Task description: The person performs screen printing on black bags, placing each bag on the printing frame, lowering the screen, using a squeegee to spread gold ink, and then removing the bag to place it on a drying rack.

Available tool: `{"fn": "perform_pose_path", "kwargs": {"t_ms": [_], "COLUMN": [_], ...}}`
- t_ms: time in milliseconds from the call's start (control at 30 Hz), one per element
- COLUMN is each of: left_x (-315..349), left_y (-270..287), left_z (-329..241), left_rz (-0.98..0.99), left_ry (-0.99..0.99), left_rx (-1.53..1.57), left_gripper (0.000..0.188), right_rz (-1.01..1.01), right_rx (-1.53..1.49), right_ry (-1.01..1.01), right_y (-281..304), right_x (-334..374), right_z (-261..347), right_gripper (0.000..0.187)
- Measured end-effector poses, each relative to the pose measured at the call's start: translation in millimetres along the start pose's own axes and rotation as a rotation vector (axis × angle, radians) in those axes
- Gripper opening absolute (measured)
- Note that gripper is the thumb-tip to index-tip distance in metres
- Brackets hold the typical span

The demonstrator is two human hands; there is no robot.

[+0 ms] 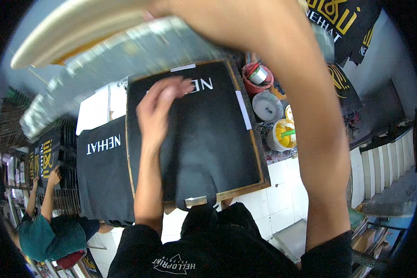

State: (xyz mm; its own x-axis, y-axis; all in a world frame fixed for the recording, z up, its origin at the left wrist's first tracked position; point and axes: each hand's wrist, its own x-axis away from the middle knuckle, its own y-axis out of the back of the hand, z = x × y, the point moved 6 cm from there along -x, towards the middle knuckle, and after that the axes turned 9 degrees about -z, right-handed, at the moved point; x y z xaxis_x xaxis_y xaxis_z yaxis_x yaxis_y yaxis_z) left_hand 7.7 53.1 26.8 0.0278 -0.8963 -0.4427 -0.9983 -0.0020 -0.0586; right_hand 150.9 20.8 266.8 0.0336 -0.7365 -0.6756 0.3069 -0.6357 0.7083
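Note:
My right arm reaches up across the right side. At the top edge my right hand (180, 13) grips a wooden-framed printing screen (74, 34), raised, close to the camera and blurred. The screen's pale rail and grey face sweep across the upper left. Below it a black T-shirt (208, 134) lies flat on a wood-edged board (259, 162), with white lettering near the far end. Blurred by motion, my left hand (158, 104) is over the shirt beside that lettering, covering part of it. It holds nothing, fingers apart. Whether it touches the cloth I cannot tell.
Another black shirt (102, 162) with white lettering lies to the left. Right of the board stand a red tub (257, 78), a white tub (267, 105) and a yellow ink bucket (282, 134) with a green handle. A co-worker (53, 236) handles printed shirts at lower left.

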Motion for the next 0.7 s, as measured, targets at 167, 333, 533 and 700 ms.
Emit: {"fn": "perform_pose_path", "kwargs": {"t_ms": [167,333,533,700], "left_x": [155.2,299.3,316.2,322.1], "left_y": [103.6,117.0,108.8,113.9], "left_z": [-54.9,33.2,59.4,60.1], "left_rz": [-0.185,-0.219,-0.209,-0.206], "left_ry": [0.208,0.916,1.088,1.127], "left_rx": [0.291,0.213,0.321,0.317], "left_gripper": [0.038,0.027,0.027,0.026], "right_rz": [-0.05,0.276,0.501,0.448], "right_rx": [-0.163,-0.259,-0.188,-0.111], "right_ry": [0.196,0.068,0.16,0.284], "right_y": [-43.0,-97.3,-131.5,-150.1], "right_x": [139.3,246.1,299.4,306.1], "right_z": [-2.1,-24.5,-17.9,-10.6], "right_gripper": [0.035,0.041,0.038,0.034]}}
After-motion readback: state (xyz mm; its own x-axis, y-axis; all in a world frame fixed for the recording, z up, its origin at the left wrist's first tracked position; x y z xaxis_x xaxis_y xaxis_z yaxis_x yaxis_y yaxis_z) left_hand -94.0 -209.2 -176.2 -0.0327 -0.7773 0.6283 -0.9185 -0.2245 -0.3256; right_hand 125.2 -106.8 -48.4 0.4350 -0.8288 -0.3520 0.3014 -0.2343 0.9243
